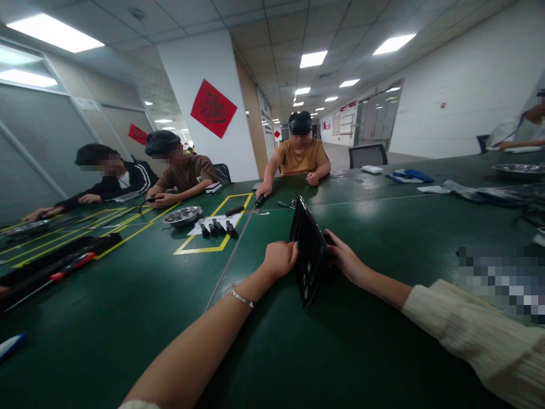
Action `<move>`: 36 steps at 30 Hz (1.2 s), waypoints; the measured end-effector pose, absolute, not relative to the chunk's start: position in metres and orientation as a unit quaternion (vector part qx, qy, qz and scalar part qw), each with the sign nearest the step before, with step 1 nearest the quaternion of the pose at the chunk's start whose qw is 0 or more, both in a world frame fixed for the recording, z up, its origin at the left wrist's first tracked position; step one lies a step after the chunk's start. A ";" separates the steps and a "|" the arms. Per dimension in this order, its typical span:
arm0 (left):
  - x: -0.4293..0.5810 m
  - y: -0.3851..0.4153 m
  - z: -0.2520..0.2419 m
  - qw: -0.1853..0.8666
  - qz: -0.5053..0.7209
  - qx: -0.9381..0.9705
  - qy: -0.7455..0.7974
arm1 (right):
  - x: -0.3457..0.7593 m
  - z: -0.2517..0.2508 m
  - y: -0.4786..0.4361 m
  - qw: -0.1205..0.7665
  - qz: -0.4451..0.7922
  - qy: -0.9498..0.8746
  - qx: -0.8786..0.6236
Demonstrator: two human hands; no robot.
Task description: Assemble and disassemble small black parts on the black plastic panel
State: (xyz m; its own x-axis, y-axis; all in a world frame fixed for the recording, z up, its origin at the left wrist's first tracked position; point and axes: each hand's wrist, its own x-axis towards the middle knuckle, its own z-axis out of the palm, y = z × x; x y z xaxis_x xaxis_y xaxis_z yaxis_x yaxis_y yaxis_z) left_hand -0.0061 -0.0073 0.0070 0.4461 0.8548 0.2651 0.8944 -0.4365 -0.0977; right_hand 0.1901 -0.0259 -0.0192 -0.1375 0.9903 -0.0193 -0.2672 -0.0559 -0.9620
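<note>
A flat black panel (307, 250) with rows of small openings stands on its edge on the green table (298, 352), tilted a little. My left hand (281, 258) is closed against the panel's left face and grips it. On the other side, my right hand (344, 258) presses its fingers against the right face and holds it up. A thin bracelet circles my left wrist.
A metal bowl (184, 216) and several small black parts (218, 228) lie inside a yellow taped rectangle. Screwdrivers (70, 266) lie at far left. Three people sit across the table; one holds a black tool (259, 200). Another person sits at far right beside a metal tray (517, 169).
</note>
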 end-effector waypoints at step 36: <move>-0.009 -0.007 0.007 0.098 -0.090 -0.856 -0.500 | 0.191 -0.023 -0.023 0.516 0.605 -0.463 -0.392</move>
State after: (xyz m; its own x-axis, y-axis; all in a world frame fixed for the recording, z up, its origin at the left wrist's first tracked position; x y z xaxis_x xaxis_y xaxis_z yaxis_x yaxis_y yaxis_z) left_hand -0.0088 -0.0065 0.0070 0.4830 0.8387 0.2515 0.8739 -0.4799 -0.0779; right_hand 0.1908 -0.0226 -0.0226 -0.1599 0.9871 0.0026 -0.2614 -0.0398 -0.9644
